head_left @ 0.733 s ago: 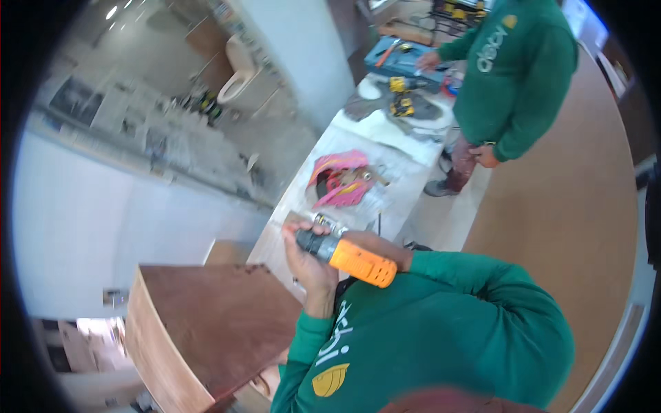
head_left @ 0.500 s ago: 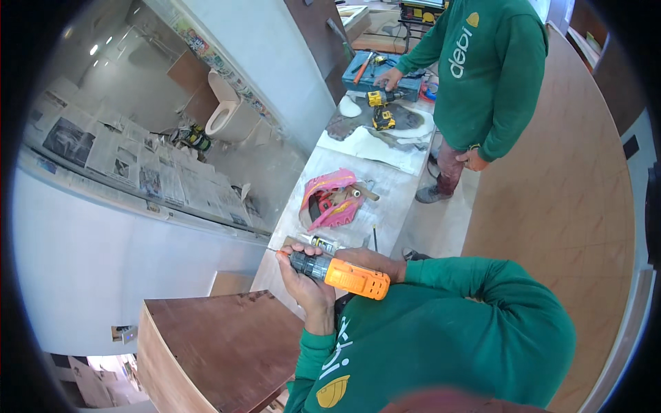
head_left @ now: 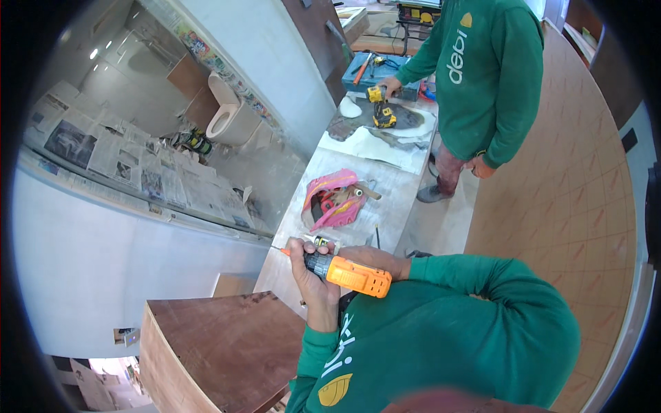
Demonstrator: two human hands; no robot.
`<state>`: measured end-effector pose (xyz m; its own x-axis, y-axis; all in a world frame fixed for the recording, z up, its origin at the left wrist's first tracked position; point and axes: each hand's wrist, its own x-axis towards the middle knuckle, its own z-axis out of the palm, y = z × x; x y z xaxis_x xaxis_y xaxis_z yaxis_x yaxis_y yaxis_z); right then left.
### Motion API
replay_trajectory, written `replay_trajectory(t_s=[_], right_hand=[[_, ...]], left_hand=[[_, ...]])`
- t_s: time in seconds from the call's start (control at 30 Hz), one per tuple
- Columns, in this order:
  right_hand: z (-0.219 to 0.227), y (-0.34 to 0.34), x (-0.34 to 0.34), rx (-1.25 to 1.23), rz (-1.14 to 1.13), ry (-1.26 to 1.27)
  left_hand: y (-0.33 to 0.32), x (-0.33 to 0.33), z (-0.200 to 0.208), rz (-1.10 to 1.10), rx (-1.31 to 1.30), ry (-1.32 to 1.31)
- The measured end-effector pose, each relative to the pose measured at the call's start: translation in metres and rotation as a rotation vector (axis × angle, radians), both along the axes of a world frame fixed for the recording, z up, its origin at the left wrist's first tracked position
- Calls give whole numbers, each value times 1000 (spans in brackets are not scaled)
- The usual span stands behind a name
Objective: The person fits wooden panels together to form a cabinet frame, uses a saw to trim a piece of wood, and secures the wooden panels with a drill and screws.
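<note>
orange power drill is clasped by left hand; right hand is partly obscured, grip indeterminable; bit apparently fitted, not yet applied.

The drill has a bright orange housing with dark vent slots toward its rear, a dark grey chuck, a small orange-red piece ahead of that and a thin bit. Held crosswise in the person's hands, it points left and slightly forward; its handle is hidden.
</note>
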<state>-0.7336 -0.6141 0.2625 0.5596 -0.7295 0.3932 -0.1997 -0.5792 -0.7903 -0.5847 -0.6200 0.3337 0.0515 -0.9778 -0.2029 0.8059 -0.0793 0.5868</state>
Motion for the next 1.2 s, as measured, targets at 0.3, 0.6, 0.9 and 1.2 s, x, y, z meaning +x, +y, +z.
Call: replay_trajectory(t_s=[0.3,0.6,0.9,1.2], right_hand=[[14,4,-4,110,32,-15],[-2,2,-4,6,19,110],[-8,-1,-6,71,-21,105],[-5,-3,-7,106,-7,41]], left_hand=[[3,6,-3,-62,10,-50],[1,13,-9,-85,49,-56],[-4,9,-9,-78,68,-79],[-10,13,-12,-90,102,-70]])
